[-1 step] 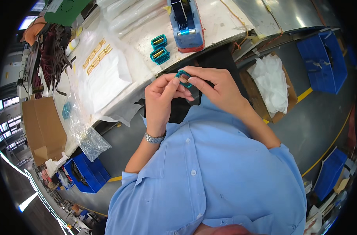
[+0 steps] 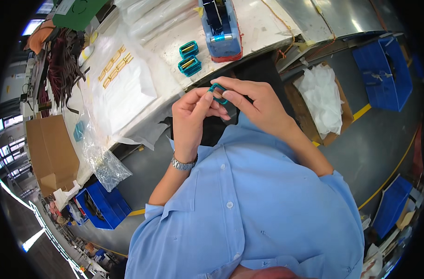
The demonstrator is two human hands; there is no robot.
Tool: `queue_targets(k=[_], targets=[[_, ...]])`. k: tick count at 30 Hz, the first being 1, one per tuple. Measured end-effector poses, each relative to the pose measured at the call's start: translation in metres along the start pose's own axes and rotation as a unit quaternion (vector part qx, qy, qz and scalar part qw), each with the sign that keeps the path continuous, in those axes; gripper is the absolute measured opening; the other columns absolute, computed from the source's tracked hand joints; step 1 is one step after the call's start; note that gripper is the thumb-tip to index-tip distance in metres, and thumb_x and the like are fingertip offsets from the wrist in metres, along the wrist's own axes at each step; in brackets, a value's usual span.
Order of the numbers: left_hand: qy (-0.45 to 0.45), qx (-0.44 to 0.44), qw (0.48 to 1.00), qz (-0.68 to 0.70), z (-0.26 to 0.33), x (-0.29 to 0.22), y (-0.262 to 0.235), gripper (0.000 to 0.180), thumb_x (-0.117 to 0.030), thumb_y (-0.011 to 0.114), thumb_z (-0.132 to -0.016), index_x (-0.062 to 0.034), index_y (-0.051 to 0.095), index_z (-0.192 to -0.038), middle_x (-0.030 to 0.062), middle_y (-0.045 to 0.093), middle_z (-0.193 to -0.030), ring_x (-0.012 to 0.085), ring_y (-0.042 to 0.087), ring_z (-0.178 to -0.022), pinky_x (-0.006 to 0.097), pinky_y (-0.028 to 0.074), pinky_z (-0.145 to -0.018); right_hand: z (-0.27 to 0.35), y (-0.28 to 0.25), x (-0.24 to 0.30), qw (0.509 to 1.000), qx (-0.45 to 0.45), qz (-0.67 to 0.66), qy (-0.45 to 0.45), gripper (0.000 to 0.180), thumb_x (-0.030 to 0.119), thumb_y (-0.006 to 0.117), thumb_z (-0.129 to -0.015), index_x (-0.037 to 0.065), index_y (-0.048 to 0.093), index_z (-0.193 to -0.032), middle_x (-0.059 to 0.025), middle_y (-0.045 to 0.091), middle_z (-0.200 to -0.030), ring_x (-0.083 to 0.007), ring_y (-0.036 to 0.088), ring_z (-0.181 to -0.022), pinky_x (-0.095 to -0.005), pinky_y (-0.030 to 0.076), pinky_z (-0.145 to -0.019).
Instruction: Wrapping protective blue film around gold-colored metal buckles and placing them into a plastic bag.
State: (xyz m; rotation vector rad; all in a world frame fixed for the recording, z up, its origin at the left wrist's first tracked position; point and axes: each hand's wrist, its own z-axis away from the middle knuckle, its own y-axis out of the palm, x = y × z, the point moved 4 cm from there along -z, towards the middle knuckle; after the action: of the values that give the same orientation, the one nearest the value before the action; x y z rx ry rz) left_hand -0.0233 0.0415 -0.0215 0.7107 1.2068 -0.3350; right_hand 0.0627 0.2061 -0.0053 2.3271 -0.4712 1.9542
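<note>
Pinching a small teal rectangular plastic ring (image 2: pixel 218 93) in front of the chest, near the desk (image 2: pixel 267 28) edge, both the left hand (image 2: pixel 193 116) and right hand (image 2: pixel 253 104) are grasping it with fingers closed on its rim. It is looking light, stiff and a little slippery; the outer edges are seeming the safest hold.

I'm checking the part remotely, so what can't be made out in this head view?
- Teal ring: mostly covered by the fingertips of the left hand and right hand.
- Its inner core: too small to tell.
- Tape dispenser: top cut off by the upper edge.
- Two teal rings on the bench: detail too small.
</note>
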Motion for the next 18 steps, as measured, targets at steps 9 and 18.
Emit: queue_targets(k=[9, 18], targets=[[0.016, -0.035, 0.999, 0.026, 0.004, 0.002, -0.002, 0.024, -0.013, 0.059, -0.111, 0.0080, 0.070, -0.113, 0.0097, 0.072, -0.092, 0.0188, 0.074, -0.077, 0.034, 0.065, -0.072, 0.001, 0.007, -0.010, 0.992, -0.047, -0.079, 0.090, 0.026, 0.019, 0.066, -0.107, -0.003, 0.075, -0.118, -0.0093, 0.079, -0.092, -0.0117, 0.074, -0.083, -0.0283, 0.059, -0.074], [0.309, 0.057, 0.785, -0.533, 0.009, -0.056, 0.001, 0.042, -0.003, 0.083, -0.085, -0.0065, 0.074, -0.126, 0.0118, 0.075, -0.110, 0.0266, 0.073, -0.092, 0.034, 0.060, -0.078, -0.010, 0.007, 0.000, 0.985, 0.068, -0.002, 0.156, 0.016, 0.007, 0.068, -0.104, -0.006, 0.075, -0.109, -0.0063, 0.077, -0.090, -0.0103, 0.075, -0.081, -0.0249, 0.061, -0.072]])
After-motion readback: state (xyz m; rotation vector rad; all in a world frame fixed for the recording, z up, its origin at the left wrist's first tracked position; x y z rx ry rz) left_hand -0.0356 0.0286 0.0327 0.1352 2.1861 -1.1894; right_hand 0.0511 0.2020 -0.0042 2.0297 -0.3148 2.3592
